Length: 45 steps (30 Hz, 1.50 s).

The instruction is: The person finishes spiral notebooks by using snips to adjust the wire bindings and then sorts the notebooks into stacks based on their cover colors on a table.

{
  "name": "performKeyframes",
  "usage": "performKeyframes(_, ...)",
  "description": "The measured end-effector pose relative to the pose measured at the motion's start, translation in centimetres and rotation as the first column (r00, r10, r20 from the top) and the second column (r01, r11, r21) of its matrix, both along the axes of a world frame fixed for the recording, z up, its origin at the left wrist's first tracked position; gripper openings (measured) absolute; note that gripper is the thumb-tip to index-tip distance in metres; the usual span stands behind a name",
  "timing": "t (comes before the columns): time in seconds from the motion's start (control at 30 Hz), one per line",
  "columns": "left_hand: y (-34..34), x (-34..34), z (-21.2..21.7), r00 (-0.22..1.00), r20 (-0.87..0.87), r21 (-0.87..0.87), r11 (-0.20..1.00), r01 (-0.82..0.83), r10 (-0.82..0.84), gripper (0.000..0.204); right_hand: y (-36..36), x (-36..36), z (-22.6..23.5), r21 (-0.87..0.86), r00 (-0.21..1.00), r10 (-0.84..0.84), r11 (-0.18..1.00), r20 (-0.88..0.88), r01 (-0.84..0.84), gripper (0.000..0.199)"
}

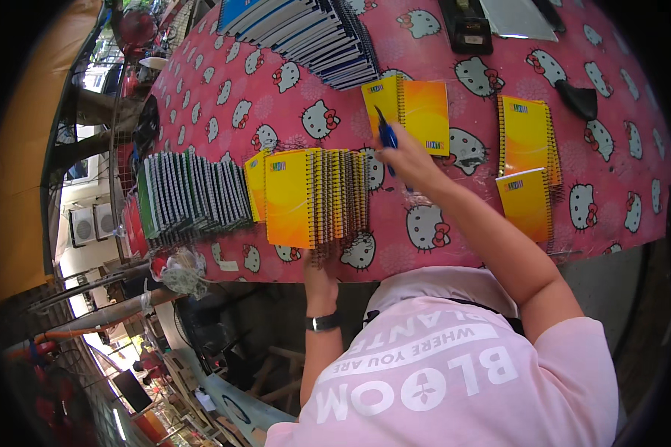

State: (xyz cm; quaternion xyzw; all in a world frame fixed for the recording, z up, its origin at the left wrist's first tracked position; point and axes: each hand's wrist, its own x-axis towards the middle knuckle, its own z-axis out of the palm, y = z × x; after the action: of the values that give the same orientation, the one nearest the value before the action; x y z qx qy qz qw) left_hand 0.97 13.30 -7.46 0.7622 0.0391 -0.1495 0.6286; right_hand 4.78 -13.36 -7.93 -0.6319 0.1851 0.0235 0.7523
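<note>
My right hand (410,154) is closed around a slim tool with blue handles (388,135), which looks like pliers. Its dark pointed tip reaches over an open yellow-orange spiral notebook (426,112). My left hand (319,274), with a black band at the wrist, is at the table's near edge, against the lower end of a fanned row of yellow-orange spiral notebooks (291,197). The notebooks hide its fingers, so I cannot tell how they grip.
Left of the yellow row stand green-covered spiral notebooks (194,190). Blue-covered ones (298,37) are stacked at the back. More yellow notebooks (524,138) lie at the right, near a black object (576,99). A black device (470,33) sits farther back on the pink patterned tablecloth (224,67).
</note>
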Motion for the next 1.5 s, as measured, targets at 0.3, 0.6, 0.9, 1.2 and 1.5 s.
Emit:
performKeyframes(0.3, -2.8, -0.4, 9.3, 0.982, -0.021, 0.335, 0.924, 0.183, -0.187, 0.035, 1.7, 4.0, 2.6, -0.329, 0.920, 0.272, 0.928, 0.281, -0.174, 0.029)
performKeyframes(0.6, -5.2, 0.5, 10.8, 0.942, 0.069, 0.850, 0.513, 0.117, -0.329, 0.045, 0.1, 0.5, 1.4, 0.724, 0.990, -0.132, 0.679, -0.047, 0.125, 0.032)
performKeyframes(0.9, -3.8, 0.2, 7.8, 0.930, 0.090, 0.892, 0.444, 0.083, -0.356, 0.049, 1.2, -7.0, 1.4, 0.347, 0.980, 0.195, 0.923, -0.051, -0.165, 0.045)
performKeyframes(1.2, -3.6, 0.4, 10.9, 0.947, 0.034, 0.846, 0.514, 0.144, -0.321, 0.040, 2.4, -7.6, 2.8, -0.775, 0.794, 0.420, 0.624, 0.439, 0.098, 0.044)
performKeyframes(1.5, -3.2, 0.1, 11.2, 0.948, 0.034, 0.727, 0.659, 0.195, -0.318, 0.029, 3.9, -6.6, 4.0, -0.813, 0.768, 0.447, 0.560, 0.458, 0.159, 0.036)
